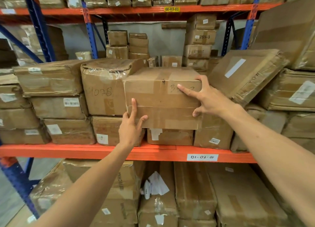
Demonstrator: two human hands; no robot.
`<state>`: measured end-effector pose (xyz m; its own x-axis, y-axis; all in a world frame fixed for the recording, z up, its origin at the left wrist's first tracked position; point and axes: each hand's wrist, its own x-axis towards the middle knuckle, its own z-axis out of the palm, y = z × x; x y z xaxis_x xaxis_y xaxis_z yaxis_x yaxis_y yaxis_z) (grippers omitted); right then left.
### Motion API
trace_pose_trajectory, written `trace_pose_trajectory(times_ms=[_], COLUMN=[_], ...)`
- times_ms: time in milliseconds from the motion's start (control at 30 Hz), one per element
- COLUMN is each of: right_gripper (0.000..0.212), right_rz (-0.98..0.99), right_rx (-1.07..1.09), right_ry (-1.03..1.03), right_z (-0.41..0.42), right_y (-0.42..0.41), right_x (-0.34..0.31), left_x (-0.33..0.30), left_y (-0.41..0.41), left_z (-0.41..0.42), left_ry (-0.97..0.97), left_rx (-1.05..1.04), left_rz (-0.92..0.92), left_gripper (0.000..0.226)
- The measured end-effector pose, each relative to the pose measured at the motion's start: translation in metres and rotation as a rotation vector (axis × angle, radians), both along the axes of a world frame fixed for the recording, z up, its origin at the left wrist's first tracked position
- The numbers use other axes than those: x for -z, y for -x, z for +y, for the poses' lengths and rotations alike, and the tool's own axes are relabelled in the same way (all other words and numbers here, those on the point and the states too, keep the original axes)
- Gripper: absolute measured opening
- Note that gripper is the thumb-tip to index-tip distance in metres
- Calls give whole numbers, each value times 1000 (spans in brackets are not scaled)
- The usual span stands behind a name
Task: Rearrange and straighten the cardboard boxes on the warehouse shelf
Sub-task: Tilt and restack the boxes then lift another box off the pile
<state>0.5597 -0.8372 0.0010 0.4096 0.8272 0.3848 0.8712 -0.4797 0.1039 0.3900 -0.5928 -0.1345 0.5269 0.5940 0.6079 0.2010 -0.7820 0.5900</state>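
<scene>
Head view, so you're looking straight at a big orange-and-blue steel warehouse rack (95,151) packed with taped brown cardboard boxes on every level. Biggest thing near the hands is the large flat brown cardboard box with a white label strip (245,73), up at about 2 o'clock from centre, and it's badly tilted, leaning on the stack to its right with its lower edge down toward the middle.

Dead centre sits the mid-sized brown cardboard box with tape bands and scrawled marker digits (162,97). It rests on lower boxes on the middle shelf level and sticks out a bit further front than its neighbours. Touching its left side, at 9 o'clock, is a crumpled brown box with plastic wrap and "1028" written on it (102,87).

Both bare hands are on the centre box. The right hand (209,99) is spread wide at its right front edge: thumb low on the front face, index finger flat across the marker writing, the other fingers over the top right corner. The left hand (131,126) is at the lower left corner, at 7 o'clock, fingers straight and fanned, pressing up against the front face.

Smallest bit: a white handwritten shelf label reading "01-02-01" (202,157) on the orange beam at 5 o'clock.
</scene>
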Motion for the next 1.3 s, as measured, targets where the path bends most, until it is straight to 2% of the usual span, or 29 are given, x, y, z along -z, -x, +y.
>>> trace_pose_trajectory(times_ms=[100, 167, 233, 600, 867, 1000, 1100, 1200, 1300], right_gripper=[138, 139, 139, 136, 137, 138, 136, 124, 110], right_rz=[-52, -69, -82, -49, -60, -64, -66, 18, 175], right_rx=[-14, -10, -8, 10, 9, 19, 51, 44, -25], right_ry=[-22, -28, -39, -21, -25, -14, -6, -36, -173], right_z=[6, 9, 15, 41, 53, 57, 57, 54, 40], right_y=[-16, -29, -37, -76, -93, -91, -85, -76, -67], right_x=[8, 10, 12, 11, 15, 16, 19, 27, 43], left_x=[-7, -33, -52, -65, -64, -65, -63, -60, -75], left_y=[-18, -24, -25, -60, -73, -76, -70, -60, -59], left_z=[5, 29, 54, 72, 77, 81, 77, 73, 67], left_ry=[-504, -865, -1054, -901, -864, -846, -825, -920, -971], left_rx=[-228, -192, -136, -175, -153, -112, -56, 12, 104], left_rz=[94, 202, 319, 612, 636, 657, 613, 418, 303], left_gripper=[88, 89, 86, 82, 80, 87, 94, 75, 71])
